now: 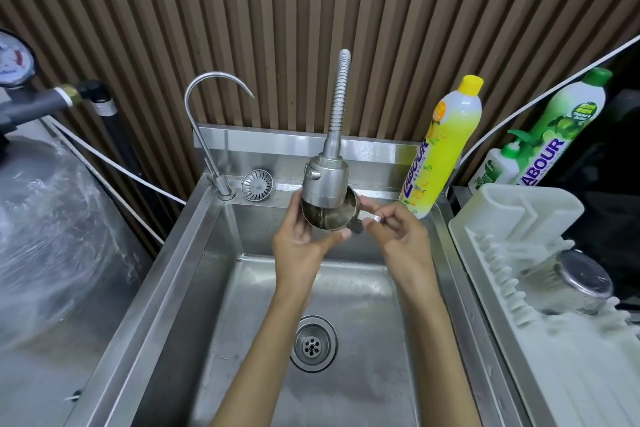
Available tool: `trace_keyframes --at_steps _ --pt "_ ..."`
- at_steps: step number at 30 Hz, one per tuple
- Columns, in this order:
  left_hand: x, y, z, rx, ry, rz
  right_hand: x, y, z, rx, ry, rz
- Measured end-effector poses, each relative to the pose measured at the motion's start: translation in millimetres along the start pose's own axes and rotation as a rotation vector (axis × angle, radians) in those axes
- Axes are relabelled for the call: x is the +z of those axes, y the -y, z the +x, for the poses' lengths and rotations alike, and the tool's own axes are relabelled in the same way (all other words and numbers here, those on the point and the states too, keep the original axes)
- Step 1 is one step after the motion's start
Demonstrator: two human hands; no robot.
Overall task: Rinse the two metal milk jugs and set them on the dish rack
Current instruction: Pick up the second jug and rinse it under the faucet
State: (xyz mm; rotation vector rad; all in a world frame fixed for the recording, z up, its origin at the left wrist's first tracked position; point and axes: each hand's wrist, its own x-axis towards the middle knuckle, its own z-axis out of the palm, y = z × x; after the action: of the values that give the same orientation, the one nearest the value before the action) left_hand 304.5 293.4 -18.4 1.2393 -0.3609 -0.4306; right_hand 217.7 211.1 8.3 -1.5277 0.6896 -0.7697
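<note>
Spray faucet head (pixel 325 180) is hanging right over the held milk jug (pixel 330 217), covering part of its rim; yellow soap bottle (pixel 441 149) and loose strainer (pixel 257 184) are sitting on the sink (pixel 166 270) back ledge, gooseneck tap (pixel 207 121) at left. Left hand (pixel 299 241) is cupping the jug body, right hand (pixel 394 230) is pinching its handle, jug above the basin, mouth tilting up toward camera, long axis leaning. Second jug (pixel 571 282) is lying on its side on the white dish rack (pixel 502 253) at right, base facing up and toward the camera.
</note>
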Motion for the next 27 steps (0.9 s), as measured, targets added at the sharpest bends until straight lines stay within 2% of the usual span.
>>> trace_keyframes --at_steps 2,6,9,12,16,21,24,27 --pt "-2 -6 -1 0.094 -0.057 0.088 6 -7 4 0.08 0.038 0.158" --pt "-13 -27 -5 0.246 -0.061 0.37 21 -20 0 0.263 0.137 0.44" --pt "-21 -36 -8 0.293 -0.131 0.63 24 -22 -5 0.322 0.149 0.38" --pt "-27 -41 -9 0.21 -0.145 0.76 18 -18 -5 0.339 0.16 0.251" --pt "-29 -40 -10 0.042 -0.069 0.692 0 -4 -5 0.336 0.184 0.093" --pt "-29 -27 -10 -0.164 0.09 0.492 -15 6 -8 0.209 0.064 -0.237" --pt "-26 -18 -7 -0.205 0.203 0.279 -18 8 -9 0.092 0.014 -0.38" --pt "-21 -7 -7 -0.149 0.251 0.141 -17 7 -12 0.007 0.033 -0.411"
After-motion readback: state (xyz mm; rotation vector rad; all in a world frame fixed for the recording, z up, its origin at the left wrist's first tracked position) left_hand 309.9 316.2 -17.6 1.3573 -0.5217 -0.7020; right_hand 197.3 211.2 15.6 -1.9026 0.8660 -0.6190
